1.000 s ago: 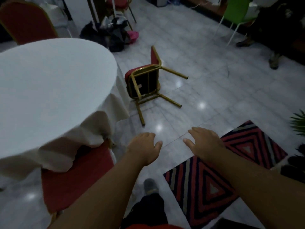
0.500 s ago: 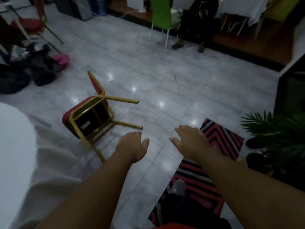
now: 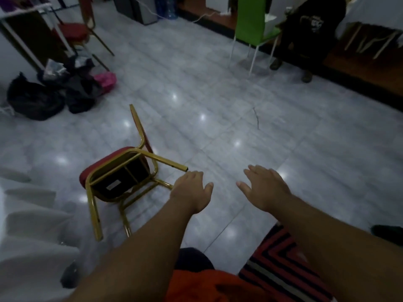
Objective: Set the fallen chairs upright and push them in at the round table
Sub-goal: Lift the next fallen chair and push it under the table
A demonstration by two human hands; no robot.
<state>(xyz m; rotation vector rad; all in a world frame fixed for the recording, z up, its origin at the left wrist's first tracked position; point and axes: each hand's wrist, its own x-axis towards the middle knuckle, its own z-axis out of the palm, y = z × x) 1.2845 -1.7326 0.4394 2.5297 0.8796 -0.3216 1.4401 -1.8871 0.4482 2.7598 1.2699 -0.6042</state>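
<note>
At least 1 chair is left to deal with: the fallen chair (image 3: pixel 122 177), red-cushioned with a gold metal frame, lies tipped on the grey tiled floor (image 3: pixel 218 94), its seat underside facing the camera, its backrest running away along the floor and its legs sticking out sideways and toward the viewer. It has been neither raised nor pushed in, so for this chair both steps remain; whether other chairs at the round counter are already seated cannot be told from this view, since only a draped fold of the white tablecloth (image 3: pixel 28 225) shows at the left edge. The left hand (image 3: pixel 192 190) is stretched forward, palm down, fingers loosely spread and holding nothing; it hovers just beside the free end of 1 gold leg, seemingly apart from it, though contact cannot be ruled out. The right hand (image 3: pixel 263 186) is likewise open, palm down and empty, further right over bare tile, well apart from the chair. The chair lies ahead and to the left of both hands, between them and the cloth-covered counter.
</note>
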